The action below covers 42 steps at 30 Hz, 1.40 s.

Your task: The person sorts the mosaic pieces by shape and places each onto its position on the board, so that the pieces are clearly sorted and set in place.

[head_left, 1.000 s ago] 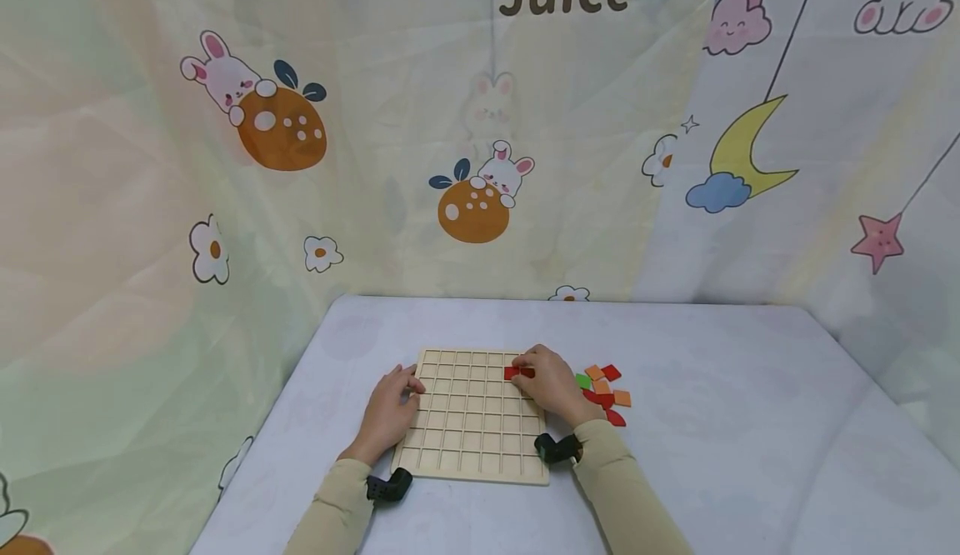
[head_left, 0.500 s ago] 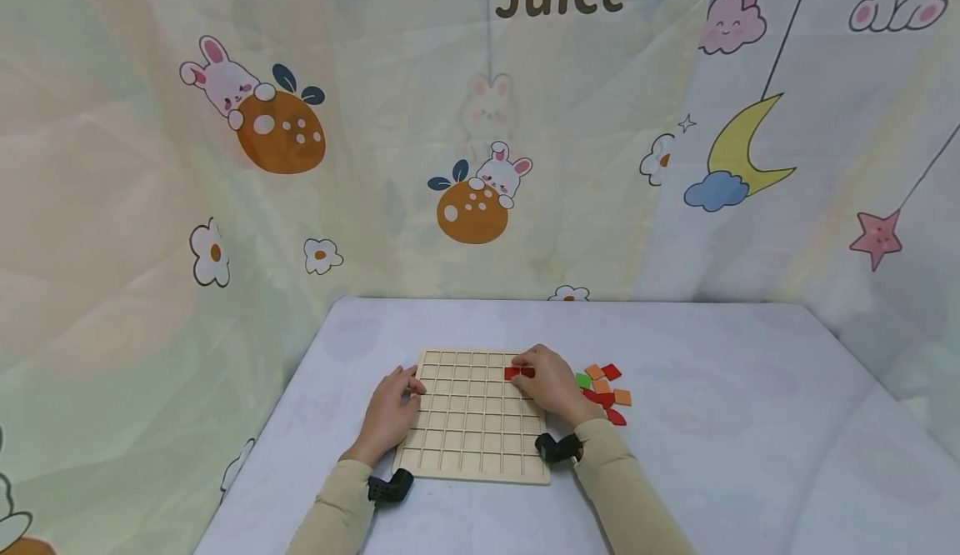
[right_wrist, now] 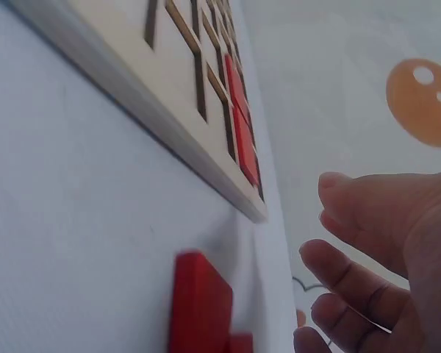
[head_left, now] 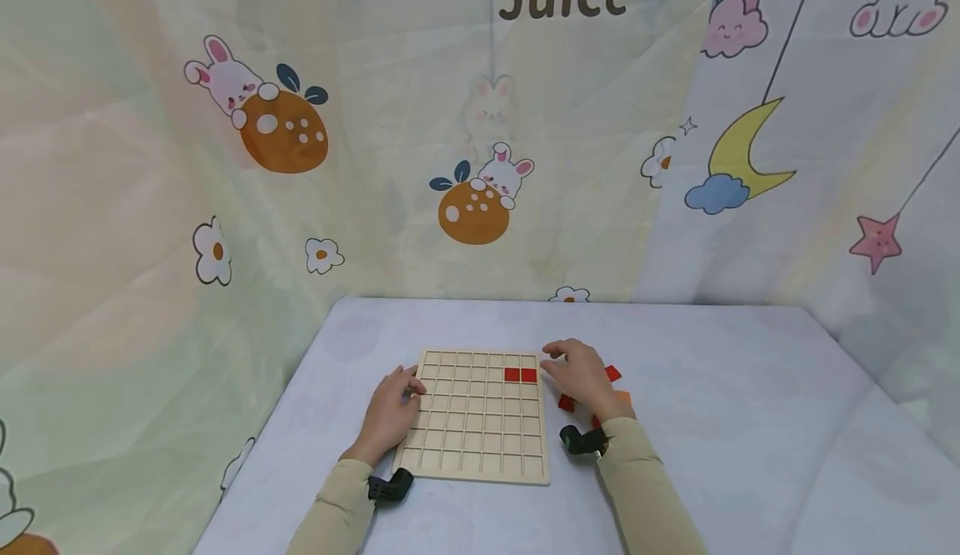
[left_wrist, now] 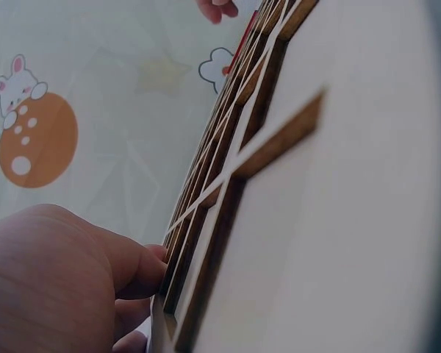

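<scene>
A pale wooden grid board (head_left: 480,413) lies on the table. Two square red tiles (head_left: 521,375) sit side by side in its cells near the upper right corner. My left hand (head_left: 388,413) rests at the board's left edge, thumb and fingertips touching it; the left wrist view shows the thumb (left_wrist: 136,257) against the edge. Just beyond the right edge is my right hand (head_left: 585,380), raised over loose tiles, thumb and fingers apart with nothing between them. Red pieces (head_left: 566,403) and an orange tile (head_left: 622,397) show around it; the hand hides the others.
A white cloth covers the table (head_left: 750,422). Behind it hangs a printed curtain (head_left: 390,122) with rabbits and oranges. A black wrist camera (head_left: 581,440) sits on the right sleeve, another wrist camera (head_left: 390,486) on the left. A red piece (right_wrist: 198,305) stands out close in the right wrist view.
My right hand has let go of the right-hand red tile and moved right, off the board to above the loose pieces. Both red tiles now show fully in their cells. The left hand stays put.
</scene>
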Motion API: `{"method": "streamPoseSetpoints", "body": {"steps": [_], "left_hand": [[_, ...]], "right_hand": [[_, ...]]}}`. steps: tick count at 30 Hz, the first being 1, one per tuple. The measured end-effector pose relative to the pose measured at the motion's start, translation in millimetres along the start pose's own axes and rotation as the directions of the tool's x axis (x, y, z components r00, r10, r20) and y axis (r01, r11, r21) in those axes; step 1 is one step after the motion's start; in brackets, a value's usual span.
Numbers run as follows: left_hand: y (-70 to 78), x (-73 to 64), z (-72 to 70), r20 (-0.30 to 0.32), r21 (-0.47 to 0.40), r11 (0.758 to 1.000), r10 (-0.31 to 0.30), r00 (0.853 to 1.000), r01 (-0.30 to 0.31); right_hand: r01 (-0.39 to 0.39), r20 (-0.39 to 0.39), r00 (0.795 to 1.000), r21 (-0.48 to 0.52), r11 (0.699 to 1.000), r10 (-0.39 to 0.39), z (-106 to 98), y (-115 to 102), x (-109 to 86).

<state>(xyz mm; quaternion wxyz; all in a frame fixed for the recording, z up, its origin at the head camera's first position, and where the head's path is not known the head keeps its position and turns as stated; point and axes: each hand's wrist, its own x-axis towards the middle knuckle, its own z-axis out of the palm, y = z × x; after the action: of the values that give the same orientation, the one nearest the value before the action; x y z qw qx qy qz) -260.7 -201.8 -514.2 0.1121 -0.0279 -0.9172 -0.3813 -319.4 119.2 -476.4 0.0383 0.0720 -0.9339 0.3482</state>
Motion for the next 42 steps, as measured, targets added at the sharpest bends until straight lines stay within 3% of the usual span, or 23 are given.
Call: {"method": "streamPoseSetpoints", "body": {"steps": [8,15,21,28,42], "left_hand": [[0.4,0.5,0.5,0.002,0.003,1.0,-0.003,1.0,0.003],[0.8,1.9,0.5,0.002,0.001,1.0,0.006,1.0,-0.006],[0.7,1.7,1.1,0.003,0.003,1.0,0.008,1.0,-0.008],[0.4,1.6,1.6,0.003,0.004,1.0,0.008,1.0,-0.008],[-2.8,0.3,1.7,0.005,-0.004,1.0,-0.029,1.0,0.029]], "right_hand": [[0.018,-0.044,0.999,0.006,1.0,-0.017,-16.8,16.1,0.4],[-0.057,-0.043,0.997,0.007,0.998,0.057,-27.0,28.8,1.6],[-0.106,-0.091,0.99,0.036,0.994,0.109,-35.1,35.8,-0.5],[-0.152,-0.097,0.984,0.003,0.988,0.152,-42.6,49.4,-1.6],[-0.34,-0.031,0.94,-0.004,0.94,0.34,-57.4,62.4,-9.0]]}}
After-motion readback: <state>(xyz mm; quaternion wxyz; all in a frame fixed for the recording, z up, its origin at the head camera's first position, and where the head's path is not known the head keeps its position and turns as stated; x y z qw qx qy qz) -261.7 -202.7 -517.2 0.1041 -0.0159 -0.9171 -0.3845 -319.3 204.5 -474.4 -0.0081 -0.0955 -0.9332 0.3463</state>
